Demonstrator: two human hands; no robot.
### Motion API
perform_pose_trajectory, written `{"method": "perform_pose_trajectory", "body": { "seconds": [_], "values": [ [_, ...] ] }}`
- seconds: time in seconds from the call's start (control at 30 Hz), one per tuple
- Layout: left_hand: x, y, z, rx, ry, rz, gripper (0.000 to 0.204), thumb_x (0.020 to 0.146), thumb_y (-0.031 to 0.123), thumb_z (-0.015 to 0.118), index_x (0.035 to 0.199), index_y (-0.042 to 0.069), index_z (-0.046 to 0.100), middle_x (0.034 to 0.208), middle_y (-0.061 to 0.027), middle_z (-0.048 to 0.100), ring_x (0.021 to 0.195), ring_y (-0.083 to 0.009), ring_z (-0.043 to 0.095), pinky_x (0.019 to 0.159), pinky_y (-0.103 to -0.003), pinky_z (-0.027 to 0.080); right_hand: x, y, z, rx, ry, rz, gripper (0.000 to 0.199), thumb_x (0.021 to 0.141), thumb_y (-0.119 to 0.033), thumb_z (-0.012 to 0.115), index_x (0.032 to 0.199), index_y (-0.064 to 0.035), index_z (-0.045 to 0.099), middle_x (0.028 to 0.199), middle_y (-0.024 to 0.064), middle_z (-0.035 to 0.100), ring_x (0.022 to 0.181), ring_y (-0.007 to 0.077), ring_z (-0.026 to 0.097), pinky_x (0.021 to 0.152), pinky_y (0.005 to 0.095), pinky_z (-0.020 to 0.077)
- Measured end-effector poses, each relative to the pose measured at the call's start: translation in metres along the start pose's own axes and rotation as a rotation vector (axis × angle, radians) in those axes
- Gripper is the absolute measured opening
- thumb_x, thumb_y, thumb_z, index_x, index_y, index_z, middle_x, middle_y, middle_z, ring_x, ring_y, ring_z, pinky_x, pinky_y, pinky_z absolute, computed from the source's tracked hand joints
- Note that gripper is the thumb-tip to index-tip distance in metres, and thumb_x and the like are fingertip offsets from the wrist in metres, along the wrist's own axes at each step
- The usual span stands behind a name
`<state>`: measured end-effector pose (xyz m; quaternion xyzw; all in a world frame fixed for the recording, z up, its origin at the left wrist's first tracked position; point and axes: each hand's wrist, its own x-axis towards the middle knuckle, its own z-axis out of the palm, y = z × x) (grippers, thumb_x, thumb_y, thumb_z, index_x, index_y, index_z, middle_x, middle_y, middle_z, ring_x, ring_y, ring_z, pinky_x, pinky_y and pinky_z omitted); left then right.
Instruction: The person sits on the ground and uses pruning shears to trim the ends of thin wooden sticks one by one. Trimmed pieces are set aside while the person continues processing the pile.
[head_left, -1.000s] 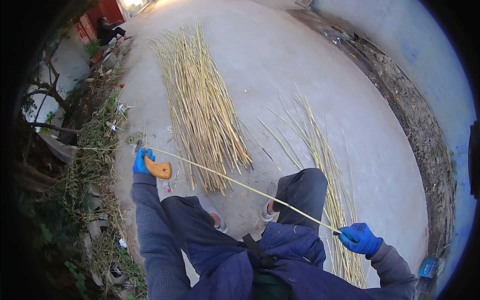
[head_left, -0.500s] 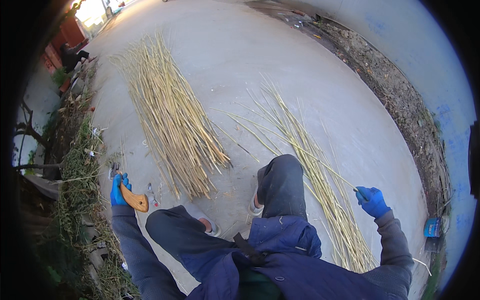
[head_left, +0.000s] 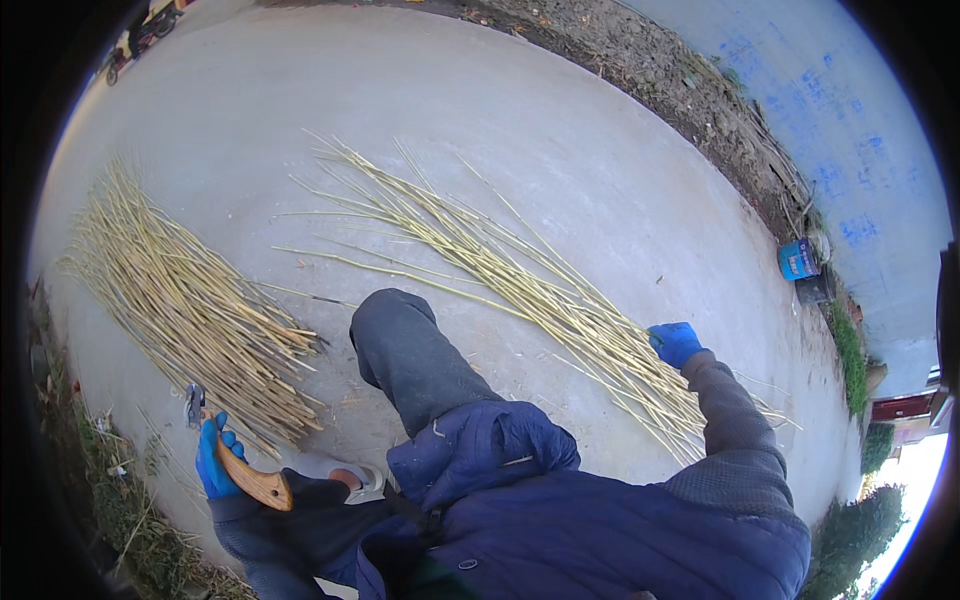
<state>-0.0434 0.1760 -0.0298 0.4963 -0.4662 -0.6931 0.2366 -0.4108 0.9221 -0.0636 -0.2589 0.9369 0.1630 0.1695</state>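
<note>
My left hand, in a blue glove, is closed round a hand tool with a curved wooden handle. Its short metal head sticks out above my fingers, beside the left pile of stalks. On the right, my gloved right hand forms a fist at the edge of a looser, greener pile of stalks. One thin stalk appears to run into that fist; the fingers' inner side is hidden. Both piles lie on the concrete, with my bent knee between them.
A blue bucket stands by the pale wall at the right, beside a dark container. Bare soil runs along that wall. Dry weeds edge the ground at lower left. A motorbike is far off at upper left.
My view has swung right, so both piles appear farther left. My right hand has come in close to the right pile. The left hand still grips the tool.
</note>
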Motion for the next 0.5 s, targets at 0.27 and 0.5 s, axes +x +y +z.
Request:
{"method": "perform_pose_trajectory", "body": {
  "seconds": [0.27, 0.5],
  "values": [
    [-0.019, 0.009, 0.040, 0.159, -0.184, -0.106, 0.042, 0.095, 0.035, 0.064, 0.116, -0.001, 0.061, 0.068, -0.0036, 0.058, 0.055, -0.0127, 0.055, 0.048, -0.025, 0.047, 0.001, 0.041, 0.003, -0.368, -0.188, 0.293, 0.036, 0.081, -0.027, 0.065, 0.116, -0.0194, 0.064, 0.114, 0.0026, 0.066, 0.110, 0.0216, 0.059, 0.089, 0.0411, 0.0433],
    [-0.070, 0.031, 0.071, 0.301, -0.307, 0.077, 0.031, 0.093, 0.020, 0.064, 0.116, -0.001, 0.063, 0.075, -0.0097, 0.067, 0.058, -0.0172, 0.062, 0.053, -0.030, 0.052, 0.149, -0.255, -0.207, 1.075, 0.461, -0.534, 0.049, 0.088, -0.016, 0.069, 0.134, -0.0091, 0.055, 0.109, 0.0142, 0.069, 0.090, 0.0247, 0.069, 0.088, 0.0386, 0.0516]
  ]
}}
